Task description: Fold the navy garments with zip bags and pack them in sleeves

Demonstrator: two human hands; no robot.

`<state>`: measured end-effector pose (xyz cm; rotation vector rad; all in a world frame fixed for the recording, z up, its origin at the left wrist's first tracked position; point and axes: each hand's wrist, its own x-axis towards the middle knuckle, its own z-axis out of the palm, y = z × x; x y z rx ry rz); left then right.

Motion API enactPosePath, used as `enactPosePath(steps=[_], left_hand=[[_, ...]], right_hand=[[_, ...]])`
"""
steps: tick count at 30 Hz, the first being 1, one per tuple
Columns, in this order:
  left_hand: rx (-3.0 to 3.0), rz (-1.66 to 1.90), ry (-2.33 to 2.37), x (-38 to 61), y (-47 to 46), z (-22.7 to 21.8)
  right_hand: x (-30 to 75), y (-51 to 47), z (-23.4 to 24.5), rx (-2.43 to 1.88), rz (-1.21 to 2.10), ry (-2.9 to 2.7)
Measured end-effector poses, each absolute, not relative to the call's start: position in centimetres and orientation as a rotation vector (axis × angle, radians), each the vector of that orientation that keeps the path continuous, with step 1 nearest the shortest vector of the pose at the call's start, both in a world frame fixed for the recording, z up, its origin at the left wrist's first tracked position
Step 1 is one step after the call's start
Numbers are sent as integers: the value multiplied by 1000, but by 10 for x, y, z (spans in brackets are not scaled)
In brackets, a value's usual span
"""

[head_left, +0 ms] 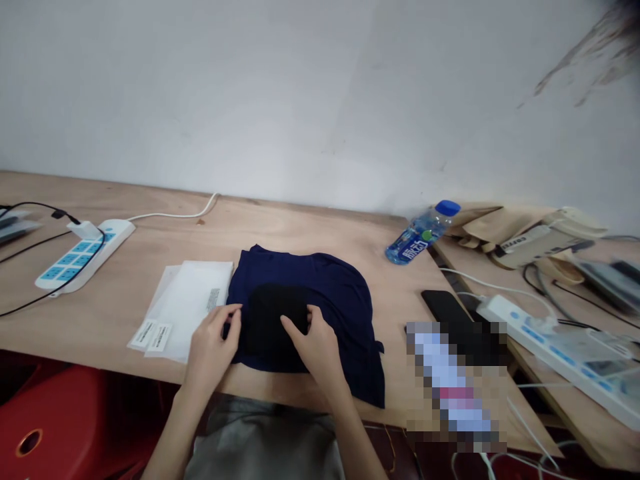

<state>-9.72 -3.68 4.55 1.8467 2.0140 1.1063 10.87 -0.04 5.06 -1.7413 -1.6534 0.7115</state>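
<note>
Left hand: the left hand (pixel 213 347), fingers (pixel 233 317) curved inward, against the left side of the black fabric (pixel 275 320) and over the navy garment (pixel 320 287); firm grip or light touch impossible to tell.

Right hand: the right hand (pixel 317 350), fingers spread and angled forward, fingertips (pixel 287 321) on the right part of the black fabric; firm grip or light touch impossible to tell.

Garment: folded or bunched, soft and dark, lying flat near the middle of the near edge of the wooden surface (pixel 125 200), its lower corner reaching close to that edge; black fabric on top, between the hands.

Left of garment: a white plastic packet (pixel 185 307) with printed labels (pixel 153 335), just beside the garment.

Back left corner: a white power strip (pixel 85 257), with black and white cords.

Back right corner: a water bottle (pixel 423 233) with a blue cap, lying on its side.

Right of garment: a black phone (pixel 443 307), partly behind a pixelated patch (pixel 455 380) that hides whatever lies there.

Beyond right edge: a lower surface (pixel 575 407) with a second power strip (pixel 545 347) and kraft paper bags (pixel 480 227).

Below left edge: a red stool (pixel 50 413).
</note>
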Motion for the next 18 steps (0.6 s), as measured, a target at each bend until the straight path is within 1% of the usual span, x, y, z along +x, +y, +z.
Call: enactPosePath(steps=[3,6,11,18], left_hand=[[1813,1009,2405,-121,-36,35],[1788,828,2580,-138,-35,27],[1766,643,2531,-141,-35,25],[1752,618,2480,-135,-38,25]], right_hand=[[109,3,49,-1680,737,-1622],[109,4,48,-1629,757,-1580],[109,3,51,-1593,825,-1562],[111,4,56,-1598,823,-1596]])
